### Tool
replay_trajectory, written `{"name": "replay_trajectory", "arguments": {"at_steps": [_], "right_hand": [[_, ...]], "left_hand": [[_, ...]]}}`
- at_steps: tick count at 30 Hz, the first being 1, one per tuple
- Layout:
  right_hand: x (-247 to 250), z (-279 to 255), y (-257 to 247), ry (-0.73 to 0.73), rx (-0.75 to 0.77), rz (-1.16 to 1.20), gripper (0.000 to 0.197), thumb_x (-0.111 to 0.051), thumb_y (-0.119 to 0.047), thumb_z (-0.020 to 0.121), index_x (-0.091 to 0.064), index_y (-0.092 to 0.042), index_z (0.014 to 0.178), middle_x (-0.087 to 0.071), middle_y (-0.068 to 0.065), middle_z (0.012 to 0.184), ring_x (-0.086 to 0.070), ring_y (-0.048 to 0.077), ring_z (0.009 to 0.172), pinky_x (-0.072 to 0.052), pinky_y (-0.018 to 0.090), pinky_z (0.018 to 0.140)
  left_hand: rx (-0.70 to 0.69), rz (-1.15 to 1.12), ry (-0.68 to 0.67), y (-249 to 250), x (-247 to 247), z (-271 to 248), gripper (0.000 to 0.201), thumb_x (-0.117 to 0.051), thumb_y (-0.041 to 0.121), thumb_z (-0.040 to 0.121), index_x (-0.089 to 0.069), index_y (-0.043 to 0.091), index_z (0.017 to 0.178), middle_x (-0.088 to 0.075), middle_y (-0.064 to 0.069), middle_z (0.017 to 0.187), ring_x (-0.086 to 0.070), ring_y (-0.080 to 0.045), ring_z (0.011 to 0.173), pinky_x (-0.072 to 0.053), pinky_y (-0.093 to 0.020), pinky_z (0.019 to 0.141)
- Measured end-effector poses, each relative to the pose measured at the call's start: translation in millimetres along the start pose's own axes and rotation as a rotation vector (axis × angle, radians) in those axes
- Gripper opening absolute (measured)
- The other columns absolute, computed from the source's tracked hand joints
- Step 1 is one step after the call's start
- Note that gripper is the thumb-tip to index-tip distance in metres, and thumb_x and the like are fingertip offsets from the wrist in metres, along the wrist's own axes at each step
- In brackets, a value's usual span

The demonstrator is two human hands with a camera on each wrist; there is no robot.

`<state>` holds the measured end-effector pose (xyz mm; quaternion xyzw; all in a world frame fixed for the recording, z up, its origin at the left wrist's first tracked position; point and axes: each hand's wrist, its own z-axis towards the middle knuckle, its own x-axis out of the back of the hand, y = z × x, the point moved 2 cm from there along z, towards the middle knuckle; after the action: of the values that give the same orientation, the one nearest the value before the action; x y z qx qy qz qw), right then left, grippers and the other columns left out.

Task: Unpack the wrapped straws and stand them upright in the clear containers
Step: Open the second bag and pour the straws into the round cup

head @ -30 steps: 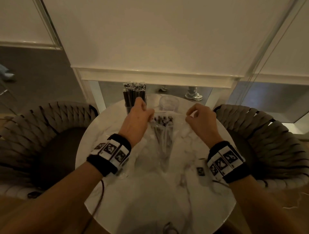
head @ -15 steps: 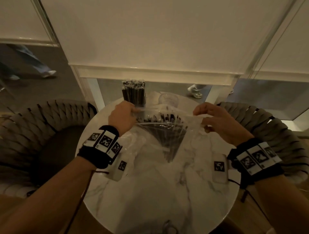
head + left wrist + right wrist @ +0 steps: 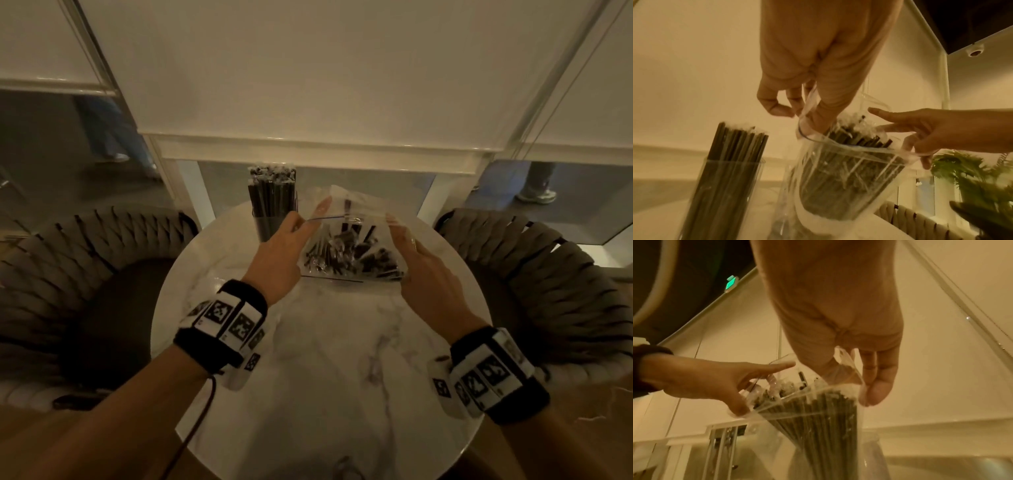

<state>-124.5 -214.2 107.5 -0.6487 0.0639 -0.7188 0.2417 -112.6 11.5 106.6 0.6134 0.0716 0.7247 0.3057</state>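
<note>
Above the table [image 3: 318,377], left hand [image 3: 281,253] and right hand [image 3: 424,270] pinch the straw bag [image 3: 349,253] open.

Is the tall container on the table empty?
No, the container is packed with upright dark straws.

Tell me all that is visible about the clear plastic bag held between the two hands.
The clear plastic bag is thin, transparent and crinkled, with a zip-type strip along its mouth. The mouth is open and faces up. Inside is a bundle of dark straws, each in clear wrap. The left hand pinches one side of the mouth and the right hand the other, holding it above the marble table.
</note>
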Motion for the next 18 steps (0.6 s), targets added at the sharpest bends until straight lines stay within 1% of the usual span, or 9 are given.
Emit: {"name": "replay_trajectory", "arguments": {"at_steps": [2,4,7,9,11,13,15,17,18], "right_hand": [[-1,-3,-1,0.047,-0.016,0.030,0.100,-0.040,0.015,0.080,0.002,-0.049,0.144,-0.021,-0.005,0.158,-0.058,0.032,0.108,-0.043,0.032,0.059],[-3,-4,-3,0.074,-0.020,0.050,0.103,-0.039,0.016,0.079,0.007,-0.053,0.141,-0.013,-0.006,0.159,-0.056,0.031,0.114,-0.052,0.037,0.062],[-7,-7,-5,0.131,0.015,0.110,0.108,-0.039,0.021,0.075,0.006,-0.051,0.142,-0.008,-0.006,0.160,-0.054,0.028,0.118,-0.058,0.043,0.067],[-14,-10,-5,0.165,0.060,0.215,0.104,-0.039,0.025,0.073,-0.002,-0.039,0.146,-0.016,-0.002,0.159,-0.047,0.025,0.127,-0.052,0.031,0.090],[-22,-13,-4,0.132,0.064,0.281,0.102,-0.038,0.027,0.073,-0.002,-0.033,0.147,-0.023,0.003,0.156,-0.041,0.024,0.135,-0.037,0.016,0.101],[-30,-14,-2,0.088,0.060,0.310,0.104,-0.037,0.026,0.072,0.000,-0.036,0.146,-0.024,0.002,0.156,-0.041,0.024,0.136,-0.038,0.013,0.099],[-32,-15,1,0.071,0.055,0.300,0.101,-0.038,0.023,0.074,-0.002,-0.037,0.147,-0.026,0.001,0.155,-0.047,0.023,0.131,-0.040,0.006,0.090],[-27,-16,4,0.073,0.018,0.301,0.095,-0.039,0.021,0.076,-0.012,-0.034,0.148,-0.032,0.000,0.153,-0.057,0.015,0.116,-0.035,-0.007,0.077],[-23,-16,5,0.073,-0.001,0.317,0.091,-0.040,0.021,0.077,-0.018,-0.031,0.148,-0.034,-0.001,0.151,-0.056,0.011,0.110,-0.032,-0.012,0.072]], "left_hand": [[0.011,0.051,0.060,1,-3,-2,0.105,-0.053,-0.019,0.071,-0.008,0.037,0.148,-0.033,0.004,0.099,-0.040,-0.013,0.074,-0.037,-0.024,0.057],[0.010,0.099,0.111,2,-2,-3,0.104,-0.054,-0.017,0.072,-0.009,0.038,0.147,-0.030,0.006,0.097,-0.037,-0.011,0.073,-0.033,-0.022,0.057],[0.023,0.067,0.168,-2,0,0,0.091,-0.057,-0.013,0.070,-0.028,0.029,0.145,-0.032,0.006,0.095,-0.036,-0.010,0.075,-0.041,-0.030,0.060],[0.014,0.001,0.187,-3,0,2,0.078,-0.060,-0.012,0.067,-0.044,0.019,0.136,-0.035,0.005,0.094,-0.036,-0.009,0.073,-0.047,-0.029,0.062],[0.008,-0.063,0.170,-1,0,2,0.073,-0.063,-0.012,0.064,-0.049,0.013,0.131,-0.036,0.004,0.094,-0.034,-0.005,0.069,-0.043,-0.015,0.061],[0.032,-0.151,0.138,-1,-1,0,0.080,-0.066,-0.010,0.063,-0.044,0.014,0.135,-0.039,0.000,0.094,-0.038,-0.004,0.067,-0.041,-0.010,0.065],[0.046,-0.217,0.125,-1,-2,-4,0.085,-0.065,-0.009,0.065,-0.038,0.018,0.141,-0.051,-0.005,0.094,-0.047,-0.005,0.068,-0.039,-0.005,0.066],[0.079,-0.273,0.120,-3,-1,-8,0.077,-0.063,-0.005,0.071,-0.041,0.021,0.140,-0.062,-0.003,0.102,-0.052,-0.007,0.067,-0.038,-0.002,0.063],[0.111,-0.290,0.104,-5,-1,-9,0.070,-0.064,-0.003,0.072,-0.047,0.021,0.136,-0.063,0.001,0.096,-0.052,-0.004,0.063,-0.037,-0.001,0.060]]}}
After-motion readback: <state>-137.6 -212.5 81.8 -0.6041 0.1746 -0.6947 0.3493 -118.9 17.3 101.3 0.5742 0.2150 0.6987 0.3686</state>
